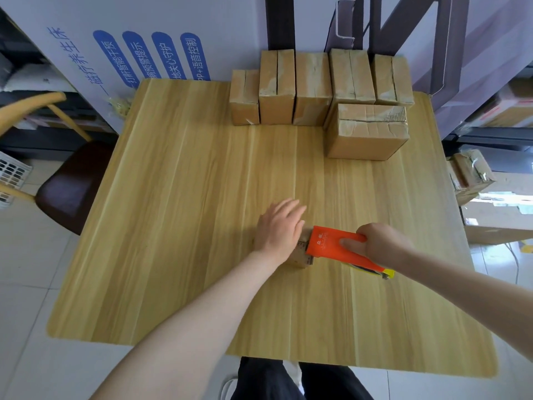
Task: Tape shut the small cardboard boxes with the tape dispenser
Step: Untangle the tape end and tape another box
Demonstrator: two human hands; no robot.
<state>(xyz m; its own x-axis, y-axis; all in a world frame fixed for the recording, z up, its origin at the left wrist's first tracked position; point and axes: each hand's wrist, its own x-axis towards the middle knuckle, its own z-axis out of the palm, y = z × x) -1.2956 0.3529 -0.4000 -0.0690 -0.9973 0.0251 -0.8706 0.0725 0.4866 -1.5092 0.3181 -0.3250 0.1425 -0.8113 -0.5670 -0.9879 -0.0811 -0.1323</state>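
Observation:
A small cardboard box (300,256) sits near the middle of the wooden table (178,226), mostly hidden under my hands. My left hand (278,229) lies flat on top of it with the fingers straight, pressing it down. My right hand (380,243) grips an orange tape dispenser (328,242), thumb on its side. The dispenser's front end rests against the box's right side. A yellow part of the dispenser (385,273) sticks out below my right wrist.
Several cardboard boxes (313,88) stand in a row at the table's far edge, with a larger one (367,131) in front at the right. A chair (69,180) stands left of the table. More boxes (473,174) sit on the floor at right.

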